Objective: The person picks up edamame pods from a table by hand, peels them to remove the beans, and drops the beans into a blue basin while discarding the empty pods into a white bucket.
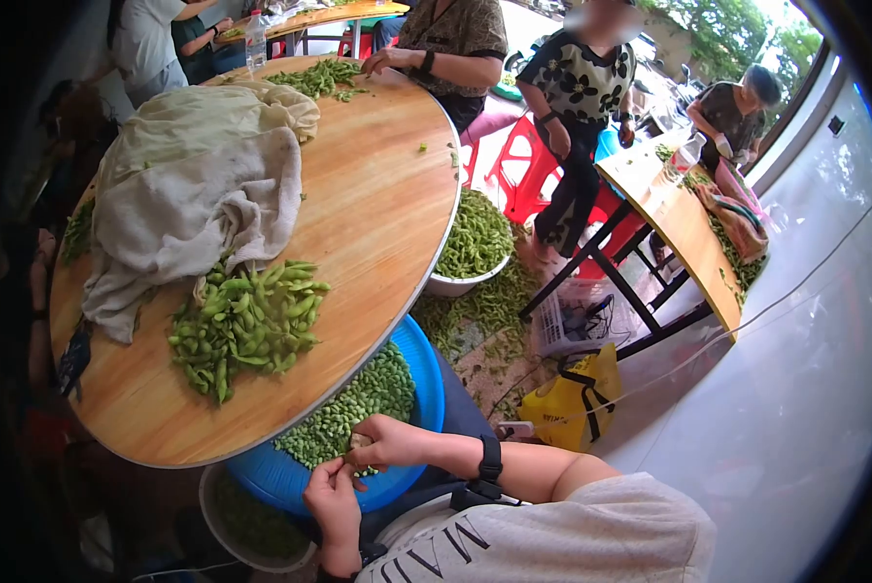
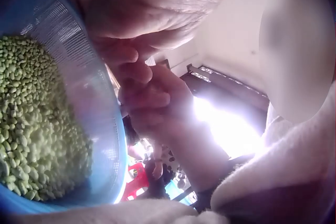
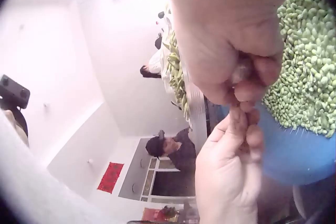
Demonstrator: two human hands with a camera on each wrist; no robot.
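Observation:
Both hands meet low over the near rim of a blue basin [image 1: 434, 389], which holds a heap of shelled green beans [image 1: 368, 398]. My left hand [image 1: 334, 505] pinches with thumb and forefinger. Against its fingertips, the curled fingers of my right hand [image 1: 397, 442] grip as well. A small thing between them is mostly hidden by the fingers; I cannot tell its kind. In the right wrist view a pale, greyish patch shows among the right hand's curled fingers [image 3: 268, 69]. Green bean pods [image 1: 251, 321] lie piled on the round wooden table [image 1: 377, 194] beyond the basin.
A crumpled pale cloth [image 1: 203, 175] covers part of the table. Under its near edge stands a white bucket [image 1: 212, 505]. A white tub of pods [image 1: 470, 238], a yellow bag [image 1: 577, 398] and a white crate [image 1: 572, 321] stand on the floor. Several people are around the tables.

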